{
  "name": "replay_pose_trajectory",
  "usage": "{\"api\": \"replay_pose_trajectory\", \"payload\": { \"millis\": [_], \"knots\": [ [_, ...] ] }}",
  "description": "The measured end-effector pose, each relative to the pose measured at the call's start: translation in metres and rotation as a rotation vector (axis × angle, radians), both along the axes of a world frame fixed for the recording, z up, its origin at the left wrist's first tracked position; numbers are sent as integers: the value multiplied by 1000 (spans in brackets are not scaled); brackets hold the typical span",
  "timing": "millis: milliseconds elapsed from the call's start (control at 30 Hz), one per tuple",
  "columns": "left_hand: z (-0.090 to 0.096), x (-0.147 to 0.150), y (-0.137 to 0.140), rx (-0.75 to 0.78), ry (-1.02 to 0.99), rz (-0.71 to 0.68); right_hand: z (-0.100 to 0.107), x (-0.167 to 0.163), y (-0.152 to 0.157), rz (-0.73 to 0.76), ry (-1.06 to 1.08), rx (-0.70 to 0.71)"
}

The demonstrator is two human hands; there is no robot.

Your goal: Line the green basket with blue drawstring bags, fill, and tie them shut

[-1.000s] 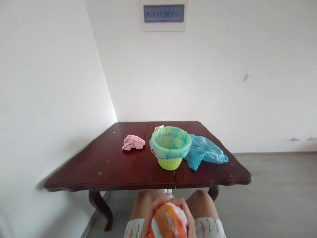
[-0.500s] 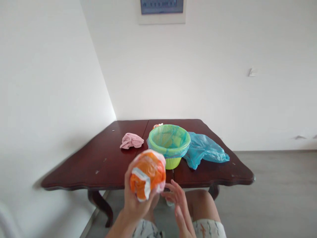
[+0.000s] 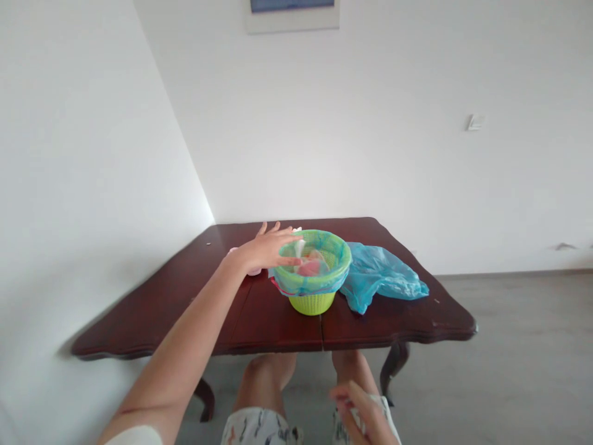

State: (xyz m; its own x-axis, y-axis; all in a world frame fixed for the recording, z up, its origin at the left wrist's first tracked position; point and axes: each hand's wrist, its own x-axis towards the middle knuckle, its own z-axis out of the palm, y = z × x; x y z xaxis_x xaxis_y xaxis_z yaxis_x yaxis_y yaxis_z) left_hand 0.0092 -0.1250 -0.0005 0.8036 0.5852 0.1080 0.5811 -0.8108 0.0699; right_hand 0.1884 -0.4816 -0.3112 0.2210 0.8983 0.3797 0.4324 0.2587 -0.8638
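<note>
My left hand (image 3: 273, 246) reaches over the left rim of a green plastic basket (image 3: 312, 304), its fingers spread and holding nothing. A blue plastic bag lines the basket and folds over its rim. Inside, below my fingers, lies a blurred pinkish-red and white bundle (image 3: 312, 266). Behind my left wrist, a pink cloth (image 3: 254, 272) is mostly hidden. My right hand (image 3: 361, 408), smeared by motion, hovers above my lap with loosely bent fingers apart and nothing visible in them.
A loose blue plastic bag (image 3: 382, 278) lies on the dark wooden table (image 3: 278, 330) right of the basket. A small white item (image 3: 297, 229) shows behind the basket. White walls stand behind and at the left.
My left hand has moved forward from above my lap to the basket and let go of the orange and white bundle inside. My right hand has drawn back toward me, down and right.
</note>
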Motion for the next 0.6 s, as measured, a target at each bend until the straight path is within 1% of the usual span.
{"api": "replay_pose_trajectory", "payload": {
  "millis": [67, 100, 167, 200, 267, 333, 400, 467, 533, 600],
  "knots": [
    [-9, -12, 2, -56, 17, -65, 11, 34, -2, -28, 2, -38],
    [-15, -21, 2, -80, -16, -99, 16, 49, -1, -51, 8, -61],
    [-36, -44, 0, -104, -179, -123, 23, 76, 1, -109, 29, -81],
    [-51, -55, -2, -107, -297, -112, 26, 87, 3, -131, 38, -75],
    [-89, -74, -7, -114, -533, -54, 34, 103, 12, -200, 67, -22],
    [-129, -83, -18, -113, -639, 0, 45, 114, 27, -258, 119, 40],
    [-163, -82, -32, -38, -685, 30, 60, 117, 47, -275, 166, 98],
    [-184, -72, -47, 109, -752, 46, 76, 113, 73, -266, 156, 166],
    [-191, -61, -57, 267, -803, 34, 92, 106, 100, -260, 78, 252],
    [-189, -51, -61, 386, -835, 13, 105, 99, 124, -252, -48, 329]
  ]
}}
